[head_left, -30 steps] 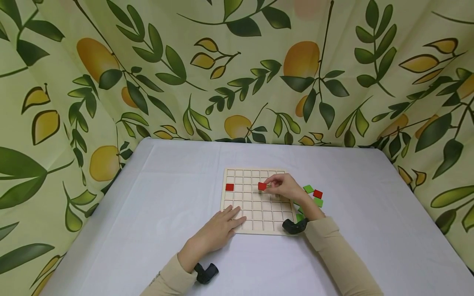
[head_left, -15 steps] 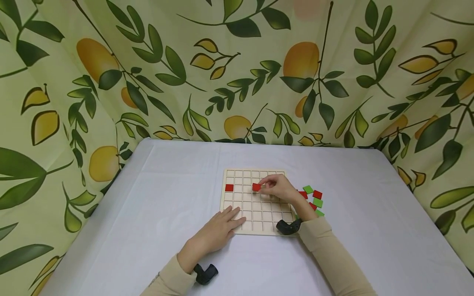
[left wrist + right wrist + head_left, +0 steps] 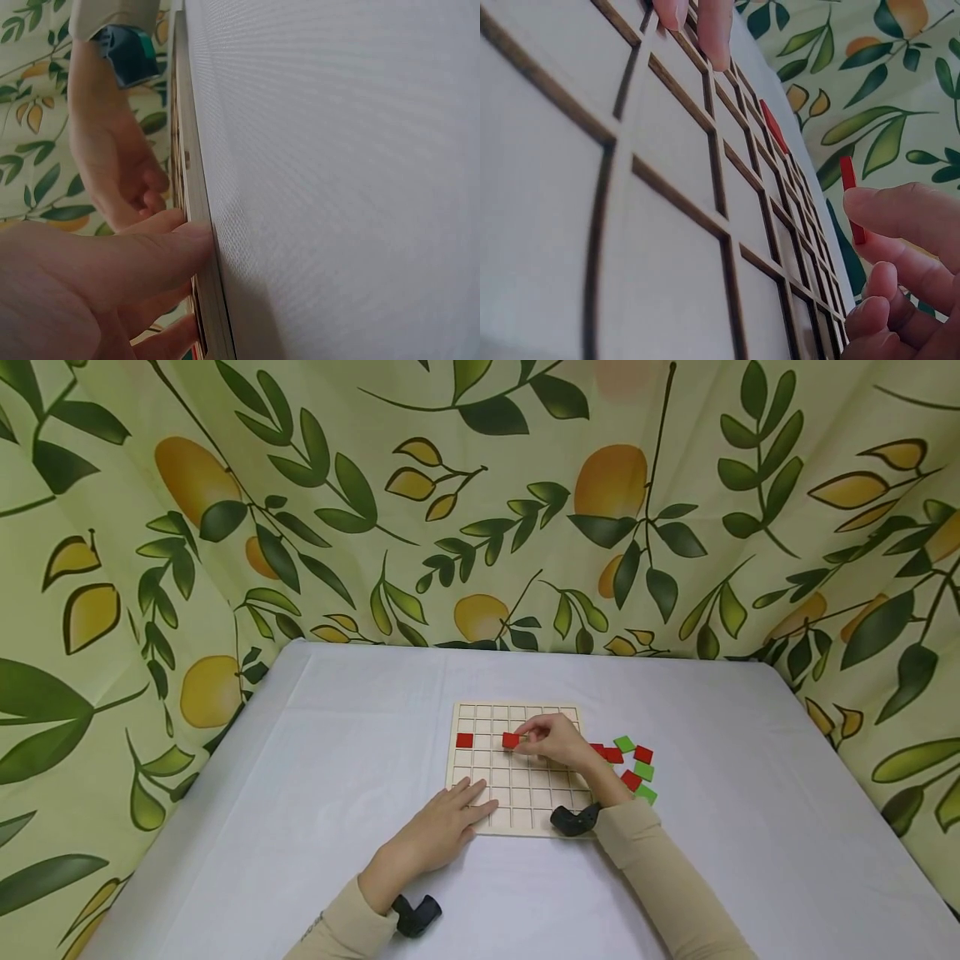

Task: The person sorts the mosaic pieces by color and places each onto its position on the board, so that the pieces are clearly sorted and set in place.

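Note:
A pale wooden grid board [image 3: 536,797] lies on the white table. My right hand [image 3: 557,741] pinches a red square tile [image 3: 510,741] between thumb and fingertips over the board; the right wrist view shows this tile [image 3: 853,199] edge-on, held above the grid. Another red tile [image 3: 465,741] sits in a cell at the board's left edge. My left hand [image 3: 442,822] rests on the board's lower left corner with fingers spread. In the left wrist view, its thumb [image 3: 165,251] lies along the board's edge.
Loose green tiles [image 3: 643,771] and red tiles [image 3: 643,753] lie right of the board, partly hidden by the right forearm. A black wrist device [image 3: 576,820] hangs over the board's lower right. Behind the table hangs a leaf-patterned curtain [image 3: 480,527].
My right hand has carried the red tile leftward across the board, uncovering more red tiles on the right. The left hand has stayed in place.

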Demonstrator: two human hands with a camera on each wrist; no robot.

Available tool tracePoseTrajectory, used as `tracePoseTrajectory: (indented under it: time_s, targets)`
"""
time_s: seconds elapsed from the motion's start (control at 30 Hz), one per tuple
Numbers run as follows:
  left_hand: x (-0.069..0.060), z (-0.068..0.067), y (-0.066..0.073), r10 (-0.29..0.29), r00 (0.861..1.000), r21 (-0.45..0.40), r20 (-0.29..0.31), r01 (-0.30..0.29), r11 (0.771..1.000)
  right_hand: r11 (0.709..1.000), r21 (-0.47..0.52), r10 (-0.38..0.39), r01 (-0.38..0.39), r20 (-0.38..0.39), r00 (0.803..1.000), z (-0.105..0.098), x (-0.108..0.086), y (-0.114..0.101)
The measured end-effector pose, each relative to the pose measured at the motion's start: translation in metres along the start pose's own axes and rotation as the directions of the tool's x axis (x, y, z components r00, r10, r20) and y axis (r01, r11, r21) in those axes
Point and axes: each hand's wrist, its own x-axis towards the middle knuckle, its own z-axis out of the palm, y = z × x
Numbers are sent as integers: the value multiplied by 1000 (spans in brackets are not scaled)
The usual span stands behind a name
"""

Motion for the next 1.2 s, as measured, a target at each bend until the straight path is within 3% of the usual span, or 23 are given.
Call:
tracePoseTrajectory:
  time_s: [1.2]
  targets:
    - [0, -1, 0, -5, 1000, -1, 1, 5, 1000, 984, -166, -68, 68, 1, 998, 25, 22, -17]
